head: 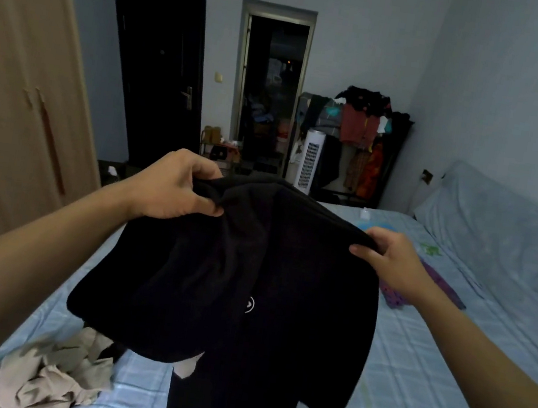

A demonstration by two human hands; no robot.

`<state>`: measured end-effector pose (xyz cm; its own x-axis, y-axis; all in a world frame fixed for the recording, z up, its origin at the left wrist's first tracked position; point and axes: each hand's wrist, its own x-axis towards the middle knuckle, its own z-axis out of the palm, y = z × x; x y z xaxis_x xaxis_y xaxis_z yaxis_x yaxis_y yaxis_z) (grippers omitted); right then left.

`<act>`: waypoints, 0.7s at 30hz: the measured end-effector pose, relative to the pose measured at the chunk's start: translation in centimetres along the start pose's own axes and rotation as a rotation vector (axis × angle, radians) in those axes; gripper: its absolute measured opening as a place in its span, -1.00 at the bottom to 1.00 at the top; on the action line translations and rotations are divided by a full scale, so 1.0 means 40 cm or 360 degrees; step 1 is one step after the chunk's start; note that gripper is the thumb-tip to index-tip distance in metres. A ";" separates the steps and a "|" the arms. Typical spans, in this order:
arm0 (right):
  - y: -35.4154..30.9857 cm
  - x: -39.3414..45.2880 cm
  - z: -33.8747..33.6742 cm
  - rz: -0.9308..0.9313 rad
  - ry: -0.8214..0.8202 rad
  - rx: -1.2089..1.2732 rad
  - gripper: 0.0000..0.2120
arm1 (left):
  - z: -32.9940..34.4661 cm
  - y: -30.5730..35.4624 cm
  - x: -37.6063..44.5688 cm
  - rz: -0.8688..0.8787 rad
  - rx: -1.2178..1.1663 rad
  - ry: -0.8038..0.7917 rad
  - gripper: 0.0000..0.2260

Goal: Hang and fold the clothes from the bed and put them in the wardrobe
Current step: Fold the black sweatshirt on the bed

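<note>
1. Above the bed (409,379), a black shirt (249,287) is hanging in the air.
2. The left hand (172,190) is pinching one top corner of the shirt.
3. The right hand (387,258) is pinching the other top corner.
4. A beige cloth (54,370) is lying crumpled near the bed's left edge.
5. A purple cloth (435,289) is lying beside the right hand.

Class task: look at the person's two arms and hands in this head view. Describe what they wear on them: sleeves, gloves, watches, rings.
Both forearms are bare up to the picture's edge: no sleeve shows. The left hand and the right hand wear no gloves. No watch, bracelet or ring shows on the visible sides of wrists and fingers.
</note>
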<state>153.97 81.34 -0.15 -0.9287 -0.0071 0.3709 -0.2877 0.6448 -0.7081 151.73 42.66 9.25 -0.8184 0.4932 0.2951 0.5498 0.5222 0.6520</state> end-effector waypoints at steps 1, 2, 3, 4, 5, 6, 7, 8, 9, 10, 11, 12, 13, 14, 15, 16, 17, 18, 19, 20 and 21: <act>0.017 0.010 -0.001 0.0016 -0.0030 -0.0004 -0.94 | 0.008 -0.011 0.016 -0.0014 0.0001 -0.0024 -0.86; 0.041 0.024 0.000 0.0040 -0.0049 -0.0002 -0.94 | 0.016 -0.025 0.034 -0.0034 -0.0011 -0.0048 -0.86; 0.066 0.041 0.002 0.0052 -0.0065 0.0003 -0.93 | 0.026 -0.039 0.053 -0.0057 -0.0034 -0.0071 -0.86; 0.093 0.062 0.005 0.0053 -0.0081 0.0004 -0.92 | 0.036 -0.058 0.074 -0.0084 -0.0049 -0.0090 -0.86; 0.121 0.085 0.009 0.0046 -0.0105 -0.0009 -0.92 | 0.048 -0.077 0.100 -0.0107 -0.0041 -0.0103 -0.86; 0.150 0.111 0.013 0.0039 -0.0134 -0.0022 -0.92 | 0.062 -0.098 0.129 -0.0131 -0.0017 -0.0115 -0.86; 0.182 0.141 0.019 0.0038 -0.0160 -0.0036 -0.92 | 0.076 -0.122 0.163 -0.0149 0.0008 -0.0128 -0.86; 0.216 0.174 0.026 0.0040 -0.0182 -0.0047 -0.92 | 0.092 -0.147 0.202 -0.0174 0.0028 -0.0136 -0.87; 0.252 0.213 0.033 0.0037 -0.0195 -0.0067 -0.91 | 0.109 -0.175 0.248 -0.0203 0.0049 -0.0136 -0.87; 0.289 0.255 0.040 0.0029 -0.0202 -0.0097 -0.90 | 0.126 -0.203 0.298 -0.0242 0.0070 -0.0130 -0.87; 0.326 0.299 0.046 0.0019 -0.0207 -0.0132 -0.90 | 0.143 -0.233 0.351 -0.0281 0.0096 -0.0120 -0.87; 0.364 0.346 0.053 0.0015 -0.0211 -0.0166 -0.89 | 0.162 -0.262 0.406 -0.0311 0.0125 -0.0104 -0.87; 0.401 0.394 0.058 0.0009 -0.0210 -0.0191 -0.88 | 0.180 -0.290 0.461 -0.0325 0.0172 -0.0077 -0.87; 0.438 0.444 0.061 -0.0001 -0.0199 -0.0205 -0.85 | 0.198 -0.318 0.517 -0.0331 0.0233 -0.0046 -0.87; 0.473 0.495 0.064 -0.0013 -0.0179 -0.0219 -0.80 | 0.213 -0.344 0.573 -0.0331 0.0291 -0.0013 -0.87; 0.505 0.549 0.064 -0.0024 -0.0155 -0.0235 -0.77 | 0.225 -0.370 0.629 -0.0328 0.0329 0.0021 -0.88; 0.535 0.602 0.063 -0.0034 -0.0125 -0.0256 -0.77 | 0.236 -0.392 0.681 -0.0313 0.0352 0.0061 -0.88; 0.563 0.653 0.062 -0.0049 -0.0089 -0.0268 -0.78 | 0.245 -0.412 0.731 -0.0289 0.0379 0.0113 -0.87; 0.587 0.702 0.058 -0.0068 -0.0051 -0.0265 -0.80 | 0.253 -0.428 0.778 -0.0248 0.0417 0.0173 -0.86; 0.607 0.749 0.053 -0.0092 -0.0008 -0.0256 -0.81 | 0.259 -0.444 0.821 -0.0201 0.0461 0.0239 -0.84; 0.622 0.793 0.045 -0.0124 0.0035 -0.0252 -0.83 | 0.263 -0.457 0.860 -0.0156 0.0505 0.0304 -0.83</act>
<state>116.93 95.78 -7.09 -0.8991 -0.0461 0.4352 -0.3165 0.7555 -0.5737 115.29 57.40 0.12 -0.8695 0.3073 0.3868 0.4676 0.7645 0.4438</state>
